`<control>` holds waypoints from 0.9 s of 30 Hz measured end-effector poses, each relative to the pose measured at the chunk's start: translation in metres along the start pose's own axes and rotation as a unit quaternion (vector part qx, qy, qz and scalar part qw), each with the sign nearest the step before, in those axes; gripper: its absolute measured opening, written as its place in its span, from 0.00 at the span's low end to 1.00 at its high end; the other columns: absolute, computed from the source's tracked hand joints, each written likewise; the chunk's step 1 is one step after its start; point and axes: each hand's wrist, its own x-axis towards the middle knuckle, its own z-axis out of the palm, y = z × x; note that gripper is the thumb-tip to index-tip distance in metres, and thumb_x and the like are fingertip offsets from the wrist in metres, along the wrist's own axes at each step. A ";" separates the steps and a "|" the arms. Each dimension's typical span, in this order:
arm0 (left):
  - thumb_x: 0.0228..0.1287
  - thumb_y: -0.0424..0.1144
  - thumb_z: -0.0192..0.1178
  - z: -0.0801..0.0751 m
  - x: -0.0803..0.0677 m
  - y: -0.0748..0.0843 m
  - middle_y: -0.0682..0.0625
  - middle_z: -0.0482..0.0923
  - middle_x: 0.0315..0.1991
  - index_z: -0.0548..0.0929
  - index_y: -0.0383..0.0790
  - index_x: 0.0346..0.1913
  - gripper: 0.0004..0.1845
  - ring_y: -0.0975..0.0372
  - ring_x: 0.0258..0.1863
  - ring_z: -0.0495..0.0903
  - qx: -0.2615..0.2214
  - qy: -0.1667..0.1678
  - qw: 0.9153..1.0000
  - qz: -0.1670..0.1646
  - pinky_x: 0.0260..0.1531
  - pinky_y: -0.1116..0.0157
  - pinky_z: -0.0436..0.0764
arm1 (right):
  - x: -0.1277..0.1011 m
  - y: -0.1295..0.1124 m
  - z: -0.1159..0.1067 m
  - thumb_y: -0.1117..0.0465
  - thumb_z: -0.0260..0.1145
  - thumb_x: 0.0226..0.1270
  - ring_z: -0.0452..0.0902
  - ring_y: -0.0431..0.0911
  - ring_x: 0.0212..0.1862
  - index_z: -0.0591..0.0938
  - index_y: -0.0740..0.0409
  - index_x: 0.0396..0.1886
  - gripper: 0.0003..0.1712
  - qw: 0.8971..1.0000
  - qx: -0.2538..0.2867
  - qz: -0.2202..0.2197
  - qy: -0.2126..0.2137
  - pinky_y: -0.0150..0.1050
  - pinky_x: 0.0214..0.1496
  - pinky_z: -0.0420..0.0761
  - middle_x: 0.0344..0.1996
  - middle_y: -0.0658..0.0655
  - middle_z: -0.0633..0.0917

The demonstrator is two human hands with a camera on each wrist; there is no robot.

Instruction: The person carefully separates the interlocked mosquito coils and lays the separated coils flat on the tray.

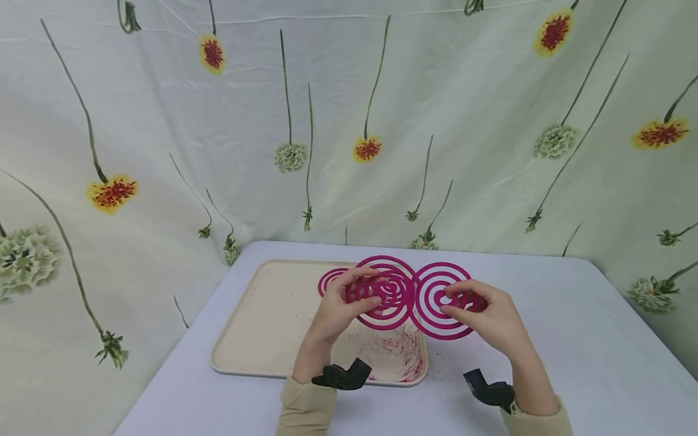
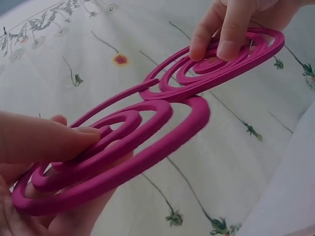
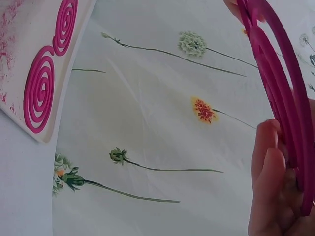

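Before me I hold a magenta mosquito coil pair point(image 1: 442, 264), two flat spirals that meet at their edges. My left hand point(image 1: 340, 306) pinches the left spiral point(image 2: 199, 115), its thumb over the middle and the fingers beneath. At the right spiral, my right hand point(image 1: 491, 312) grips near the centre, fingertips and thumb on the strands. Edge-on in the right wrist view, the held coil point(image 3: 280, 88) stands beside the curled fingers point(image 3: 268, 172). Another magenta coil pair point(image 3: 42, 93) lies on the tray, partly hidden behind my left hand in the head view.
A cream tray point(image 1: 262, 327) lies on the white table point(image 1: 551, 345), under and left of my hands. Reddish crumbs point(image 1: 406, 357) smear its near right corner. A flower-printed cloth point(image 1: 338, 151) hangs behind the table. Black wrist mounts point(image 1: 346, 375) sit on both forearms.
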 end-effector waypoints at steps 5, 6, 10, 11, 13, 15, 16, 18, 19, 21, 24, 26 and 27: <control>0.57 0.24 0.62 0.011 0.002 0.000 0.39 0.71 0.55 0.73 0.33 0.58 0.24 0.50 0.54 0.73 -0.014 0.062 0.998 0.026 0.46 0.59 0.80 | 0.003 0.008 0.009 0.46 0.74 0.49 0.72 0.47 0.29 0.83 0.51 0.38 0.20 0.997 0.018 -0.022 0.073 0.33 0.25 0.79 0.31 0.53 0.82; 0.57 0.24 0.62 0.014 0.003 0.000 0.39 0.71 0.56 0.73 0.33 0.58 0.24 0.49 0.54 0.73 -0.019 0.075 0.996 0.032 0.46 0.59 0.80 | 0.003 0.008 0.011 0.47 0.75 0.50 0.72 0.47 0.28 0.83 0.52 0.38 0.19 0.996 0.019 -0.024 0.087 0.33 0.24 0.78 0.30 0.53 0.82; 0.57 0.25 0.62 0.023 0.005 -0.001 0.40 0.71 0.55 0.72 0.34 0.58 0.24 0.47 0.55 0.72 -0.064 0.122 0.990 0.033 0.46 0.58 0.80 | 0.002 -0.003 0.016 0.54 0.75 0.52 0.73 0.46 0.28 0.82 0.55 0.37 0.15 0.991 0.024 -0.014 0.131 0.31 0.26 0.79 0.30 0.53 0.81; 0.57 0.26 0.63 0.025 0.005 -0.001 0.40 0.71 0.55 0.72 0.34 0.58 0.24 0.46 0.56 0.72 -0.077 0.134 0.988 0.031 0.47 0.58 0.79 | 0.003 -0.003 0.018 0.56 0.75 0.52 0.73 0.45 0.28 0.82 0.56 0.36 0.14 0.989 0.030 -0.016 0.141 0.30 0.26 0.79 0.30 0.53 0.82; 0.57 0.27 0.63 0.029 0.006 -0.001 0.40 0.71 0.55 0.71 0.33 0.58 0.25 0.46 0.57 0.71 -0.105 0.151 0.983 0.028 0.47 0.57 0.79 | 0.003 -0.003 0.023 0.59 0.75 0.52 0.74 0.43 0.28 0.82 0.57 0.36 0.13 0.986 0.043 -0.022 0.161 0.29 0.26 0.79 0.30 0.53 0.82; 0.57 0.28 0.64 0.031 0.006 -0.001 0.41 0.71 0.55 0.70 0.33 0.58 0.25 0.47 0.58 0.71 -0.125 0.163 0.978 0.029 0.48 0.57 0.78 | 0.004 -0.002 0.028 0.60 0.75 0.52 0.74 0.43 0.27 0.82 0.57 0.35 0.13 0.981 0.058 -0.038 0.180 0.28 0.26 0.78 0.31 0.53 0.82; 0.57 0.27 0.63 0.031 0.006 -0.002 0.41 0.71 0.55 0.69 0.32 0.58 0.25 0.48 0.57 0.71 -0.133 0.166 0.977 0.032 0.48 0.57 0.78 | 0.004 0.000 0.030 0.60 0.75 0.52 0.74 0.42 0.27 0.82 0.57 0.35 0.12 0.979 0.061 -0.049 0.189 0.28 0.25 0.78 0.30 0.52 0.83; 0.58 0.27 0.63 0.031 0.007 -0.002 0.40 0.71 0.55 0.69 0.32 0.58 0.25 0.49 0.57 0.72 -0.145 0.169 0.974 0.035 0.48 0.57 0.78 | 0.005 0.001 0.032 0.58 0.75 0.52 0.73 0.43 0.26 0.82 0.56 0.35 0.13 0.975 0.069 -0.069 0.199 0.28 0.24 0.77 0.30 0.52 0.83; 0.58 0.26 0.62 0.030 0.007 -0.002 0.40 0.71 0.55 0.69 0.32 0.58 0.25 0.49 0.57 0.72 -0.149 0.170 0.973 0.037 0.48 0.57 0.79 | 0.007 0.007 0.034 0.58 0.75 0.52 0.72 0.41 0.26 0.82 0.55 0.36 0.13 0.971 0.093 -0.095 0.200 0.27 0.23 0.75 0.29 0.51 0.83; 0.59 0.26 0.61 0.028 0.007 -0.001 0.40 0.71 0.55 0.69 0.33 0.58 0.24 0.50 0.56 0.73 -0.151 0.172 0.973 0.035 0.47 0.57 0.79 | 0.007 0.008 0.034 0.57 0.73 0.54 0.72 0.40 0.25 0.82 0.55 0.36 0.11 0.970 0.110 -0.107 0.188 0.26 0.23 0.76 0.30 0.51 0.83; 0.58 0.26 0.61 0.024 0.007 -0.001 0.41 0.71 0.55 0.69 0.33 0.58 0.24 0.51 0.56 0.73 -0.141 0.175 0.974 0.032 0.47 0.58 0.79 | 0.007 0.008 0.028 0.58 0.66 0.63 0.76 0.39 0.29 0.83 0.58 0.39 0.09 0.973 0.146 -0.116 0.134 0.26 0.28 0.79 0.32 0.51 0.83; 0.58 0.26 0.62 0.021 0.006 -0.001 0.41 0.70 0.56 0.70 0.33 0.58 0.24 0.51 0.56 0.72 -0.130 0.175 0.975 0.031 0.48 0.58 0.78 | 0.005 0.003 0.021 0.60 0.58 0.69 0.79 0.40 0.34 0.82 0.63 0.42 0.12 0.979 0.152 -0.104 0.084 0.30 0.34 0.82 0.37 0.51 0.84; 0.58 0.27 0.63 0.019 0.006 -0.001 0.41 0.70 0.56 0.70 0.33 0.58 0.24 0.50 0.56 0.72 -0.124 0.174 0.976 0.032 0.48 0.58 0.78 | 0.004 0.002 0.018 0.62 0.54 0.71 0.79 0.40 0.37 0.81 0.66 0.44 0.14 0.979 0.165 -0.104 0.058 0.30 0.36 0.82 0.39 0.51 0.84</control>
